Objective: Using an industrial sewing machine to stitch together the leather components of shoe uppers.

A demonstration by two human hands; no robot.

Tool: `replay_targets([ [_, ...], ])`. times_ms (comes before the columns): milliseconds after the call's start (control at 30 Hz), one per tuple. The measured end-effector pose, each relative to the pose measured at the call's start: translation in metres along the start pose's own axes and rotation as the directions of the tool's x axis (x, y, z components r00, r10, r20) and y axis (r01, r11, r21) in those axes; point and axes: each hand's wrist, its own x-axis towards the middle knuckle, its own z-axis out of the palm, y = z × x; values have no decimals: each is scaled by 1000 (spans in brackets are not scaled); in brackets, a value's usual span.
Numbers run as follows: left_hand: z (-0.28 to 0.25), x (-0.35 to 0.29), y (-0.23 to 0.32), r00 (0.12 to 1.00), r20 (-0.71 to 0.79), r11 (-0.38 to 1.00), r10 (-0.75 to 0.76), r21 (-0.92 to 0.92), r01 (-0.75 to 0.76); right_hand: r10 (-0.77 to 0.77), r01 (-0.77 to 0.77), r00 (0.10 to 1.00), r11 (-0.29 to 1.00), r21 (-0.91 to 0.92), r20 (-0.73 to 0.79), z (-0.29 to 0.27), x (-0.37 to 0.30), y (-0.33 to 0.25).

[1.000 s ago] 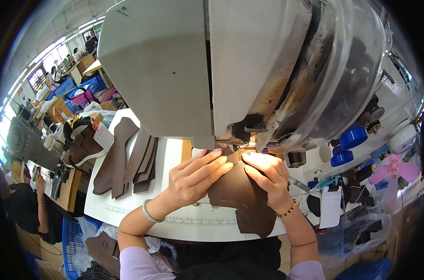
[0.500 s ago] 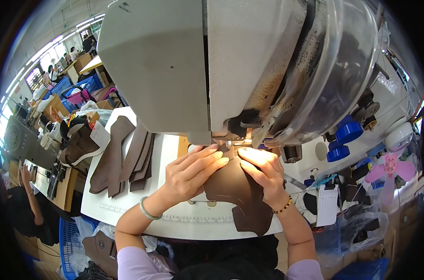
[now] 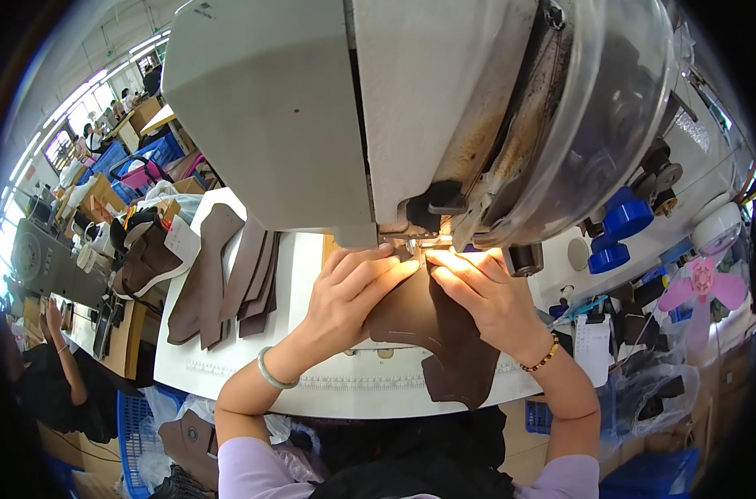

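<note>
A brown leather piece [image 3: 461, 358] with pale marked lines lies under the head of a grey sewing machine [image 3: 261, 125], its lower flap over the table's near edge. The fingers of my left hand [image 3: 345, 291] are closed together on its left side, close to the lit needle area [image 3: 415, 248]. Across from it, my right hand [image 3: 486, 291] grips the right side, fingertips by the presser foot. The two hands are a small gap apart. The machine's head and my fingers partly hide the sewing point.
Several brown cut pieces [image 3: 207, 279] lie on the white table [image 3: 303, 399] at left, beside a brown shoe [image 3: 149, 262]. Blue thread spools [image 3: 627, 220] and a pink fan [image 3: 701, 287] stand at right. A blue basket [image 3: 137, 441] sits below left; a co-worker's arm [image 3: 66, 358] shows beyond.
The leather piece has turned slightly, its lower flap swinging rightward. My right hand and forearm have moved outward to the right; my left hand stays by the needle. The view has shifted a little.
</note>
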Motion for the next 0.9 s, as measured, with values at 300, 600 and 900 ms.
replay_targets([
  [300,4,-1,-1,998,-49,999,48,17,-47,-29,27,997,999,27,67,-10,2,4],
  [600,7,-4,-4,995,-78,998,68,5,-67,-72,72,997,997,-23,9,-6,0,4],
  [900,7,-1,-2,995,-80,998,60,23,-58,-9,-1,999,956,294,31,-15,-13,18],
])
